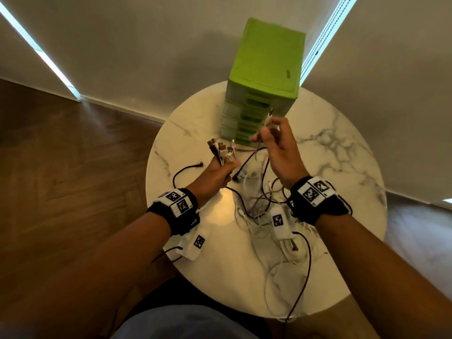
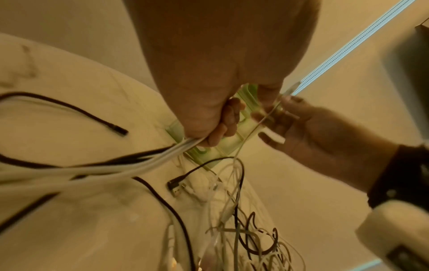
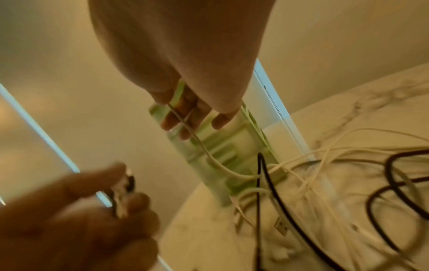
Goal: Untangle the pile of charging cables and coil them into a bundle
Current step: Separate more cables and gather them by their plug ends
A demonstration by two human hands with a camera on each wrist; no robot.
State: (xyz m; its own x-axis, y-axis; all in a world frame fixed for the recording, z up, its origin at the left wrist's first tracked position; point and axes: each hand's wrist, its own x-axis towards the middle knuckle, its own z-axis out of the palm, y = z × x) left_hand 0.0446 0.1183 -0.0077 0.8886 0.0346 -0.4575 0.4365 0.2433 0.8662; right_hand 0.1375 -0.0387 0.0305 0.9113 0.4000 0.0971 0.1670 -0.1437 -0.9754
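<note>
A tangle of white and black charging cables [image 1: 259, 204] lies on the round marble table [image 1: 342, 167]. My left hand [image 1: 217, 172] grips a bunch of cable ends [image 1: 220, 150], their plugs sticking up past the fist; in the left wrist view the white cables [image 2: 181, 148] run out below the fist [image 2: 209, 117]. My right hand [image 1: 271, 140] is raised in front of the drawer unit and pinches a thin white cable [image 1: 267, 121] near its plug. That thin white cable [image 3: 185, 124] hangs down from the right hand's fingers [image 3: 199, 111] to the pile.
A green plastic drawer unit [image 1: 266, 67] stands at the back of the table, right behind both hands. A loose black cable end [image 1: 195, 165] lies left of the left hand. Wooden floor [image 1: 61, 167] surrounds the table; walls stand behind.
</note>
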